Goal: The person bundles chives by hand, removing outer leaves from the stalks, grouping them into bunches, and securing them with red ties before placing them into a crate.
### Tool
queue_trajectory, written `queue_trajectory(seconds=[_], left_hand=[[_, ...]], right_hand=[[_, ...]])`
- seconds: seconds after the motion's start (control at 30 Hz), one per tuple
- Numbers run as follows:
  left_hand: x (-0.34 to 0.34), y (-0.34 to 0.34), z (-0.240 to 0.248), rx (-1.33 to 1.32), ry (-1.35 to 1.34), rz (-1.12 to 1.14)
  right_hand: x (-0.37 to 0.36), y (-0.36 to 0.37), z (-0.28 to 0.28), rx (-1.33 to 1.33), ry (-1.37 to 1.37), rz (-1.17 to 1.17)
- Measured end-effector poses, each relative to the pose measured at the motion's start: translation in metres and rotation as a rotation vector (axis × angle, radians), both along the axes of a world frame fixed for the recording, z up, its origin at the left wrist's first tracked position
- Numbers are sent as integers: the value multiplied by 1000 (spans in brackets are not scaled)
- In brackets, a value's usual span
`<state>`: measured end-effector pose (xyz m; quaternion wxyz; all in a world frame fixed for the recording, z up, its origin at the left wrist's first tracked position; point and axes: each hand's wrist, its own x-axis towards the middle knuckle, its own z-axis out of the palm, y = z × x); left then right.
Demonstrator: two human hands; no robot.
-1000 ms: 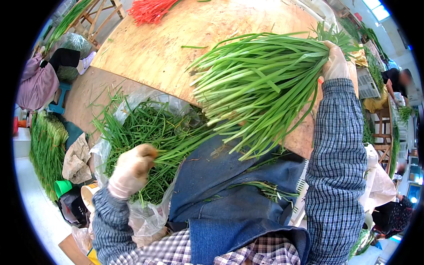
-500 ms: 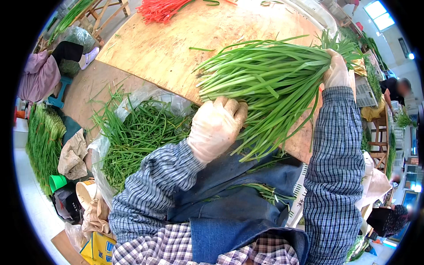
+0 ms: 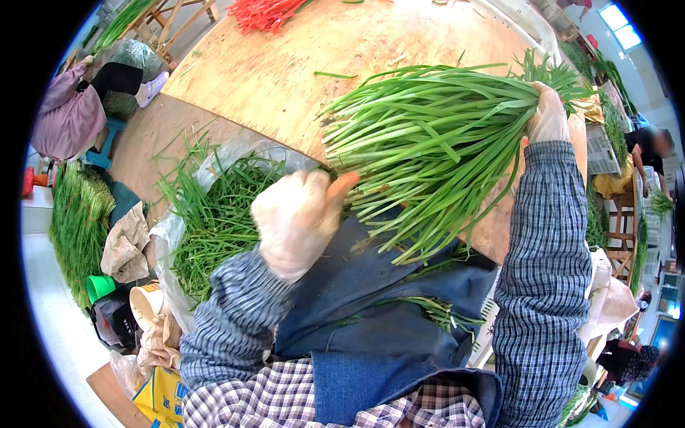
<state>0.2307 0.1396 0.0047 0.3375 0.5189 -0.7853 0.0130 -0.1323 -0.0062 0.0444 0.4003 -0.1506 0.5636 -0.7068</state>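
A thick bunch of garlic chives lies across the wooden board, pale stem ends to the left and leaf tips to the right. My right hand, in a pale glove, is closed round the leafy end. Just left of the stem ends is my left hand, gloved too and slightly smeared by motion. Its fingers are curled in, and an orange-tipped digit points toward the stems. What it holds, if anything, is hidden. Below it, loose green leaves fill a clear plastic bag.
The wooden board carries red strips at its far edge. Scraps of leaf lie on my blue apron. More chives stand at the left, near a green cup. A seated person is far left; another person works at right.
My left hand has drawn away from the stems, to the left and slightly down. The right hand still grips the bunch, nearly in place. The whole view has shifted a little.
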Motion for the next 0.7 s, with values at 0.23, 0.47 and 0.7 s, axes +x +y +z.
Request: queue_trajectory(seconds=[0.23, 0.47, 0.7], left_hand=[[36, -30, -24, -44, -59, 293], [3, 3, 16, 35, 113, -332], [-19, -33, -8, -54, 15, -143]], right_hand=[[9, 2, 2, -3, -49, -56], [20, 5, -3, 34, -36, -63], [33, 11, 12, 105, -9, -84]])
